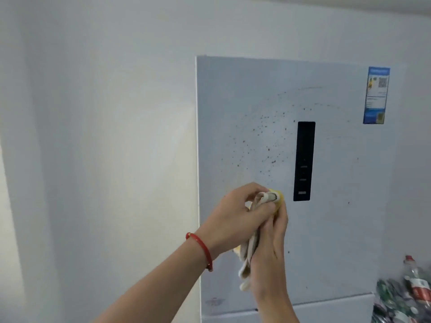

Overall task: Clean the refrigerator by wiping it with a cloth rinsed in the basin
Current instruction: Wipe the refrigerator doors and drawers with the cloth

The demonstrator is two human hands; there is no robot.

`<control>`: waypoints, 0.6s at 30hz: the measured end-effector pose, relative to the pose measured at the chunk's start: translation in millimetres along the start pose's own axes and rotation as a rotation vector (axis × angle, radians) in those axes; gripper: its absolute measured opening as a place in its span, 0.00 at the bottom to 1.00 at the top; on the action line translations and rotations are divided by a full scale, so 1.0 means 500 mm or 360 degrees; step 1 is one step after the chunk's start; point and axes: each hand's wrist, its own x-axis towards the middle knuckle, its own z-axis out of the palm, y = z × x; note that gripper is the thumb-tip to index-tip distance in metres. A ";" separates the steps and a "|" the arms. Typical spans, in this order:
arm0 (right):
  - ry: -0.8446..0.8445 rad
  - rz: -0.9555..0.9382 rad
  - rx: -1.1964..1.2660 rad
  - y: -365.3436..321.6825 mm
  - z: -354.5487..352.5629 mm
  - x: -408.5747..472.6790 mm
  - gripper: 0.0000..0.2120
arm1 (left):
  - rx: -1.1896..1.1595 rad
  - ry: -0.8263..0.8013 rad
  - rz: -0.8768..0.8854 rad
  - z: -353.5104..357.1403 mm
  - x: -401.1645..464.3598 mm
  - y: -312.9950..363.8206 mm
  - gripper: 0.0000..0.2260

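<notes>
A white refrigerator (338, 229) fills the right half of the view, its upper door dotted with several small dark specks to the left of a black control panel (304, 160). Both my hands are raised in front of the door, just left of the panel's lower end. My left hand (235, 215), with a red bracelet on the wrist, and my right hand (271, 243) together grip a yellow and beige cloth (250, 248). The cloth is bunched between the fingers and its loose end hangs down between my wrists. The basin is not in view.
A blue label sticker (376, 95) is on the door's upper right corner. A bag of plastic bottles (405, 294) sits at the lower right. A plain white wall (105, 148) stands left of the refrigerator. A seam between upper and lower doors runs near the bottom.
</notes>
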 end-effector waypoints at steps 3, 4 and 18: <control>0.0031 -0.0184 -0.0054 -0.038 -0.009 0.091 0.23 | -0.0013 0.0069 0.0027 0.002 0.052 0.066 0.07; 0.0029 -0.0238 -0.0054 -0.051 -0.005 0.124 0.22 | -0.0018 0.0089 0.0042 -0.001 0.068 0.085 0.08; -0.0303 -0.1781 -0.1889 -0.098 0.173 0.509 0.28 | 0.0137 0.1137 0.0067 -0.243 0.116 0.056 0.11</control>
